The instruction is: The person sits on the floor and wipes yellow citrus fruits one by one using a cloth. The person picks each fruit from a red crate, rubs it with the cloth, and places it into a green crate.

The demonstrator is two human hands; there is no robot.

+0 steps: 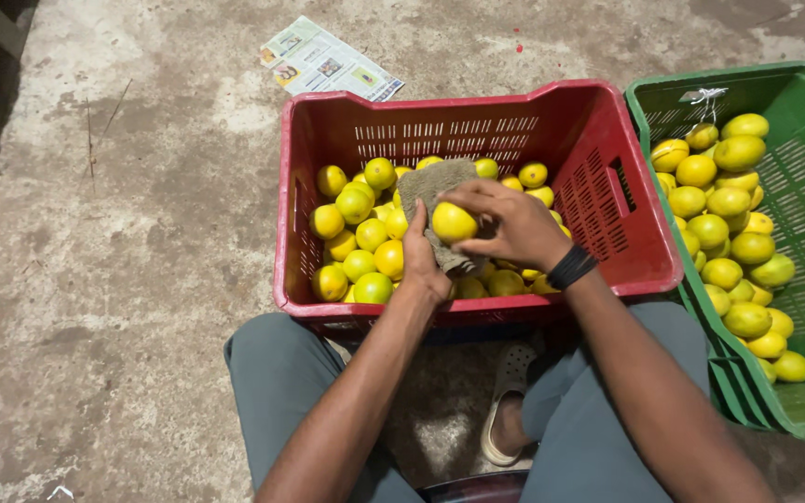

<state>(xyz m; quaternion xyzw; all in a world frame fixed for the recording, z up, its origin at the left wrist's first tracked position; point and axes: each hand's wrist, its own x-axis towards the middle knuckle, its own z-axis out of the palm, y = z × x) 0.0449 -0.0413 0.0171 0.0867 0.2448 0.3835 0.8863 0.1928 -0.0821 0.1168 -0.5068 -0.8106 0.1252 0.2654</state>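
The right hand [505,224] grips a yellow fruit [453,223] with curled fingers, pressing it against a grey-brown cloth [432,186] that the left hand [421,261] holds from below. Both hands hover over the red crate [477,116], which is partly filled with yellow-green fruit. Just beside it to the right sits a green crate [794,186] holding more fruit. A newspaper [328,61] lies on the concrete floor [142,233] behind the red crate.

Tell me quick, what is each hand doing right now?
Left hand: closed on a grey-brown cloth over the red crate.
Right hand: closed in a grip on a yellow citrus fruit, pressed against the cloth.
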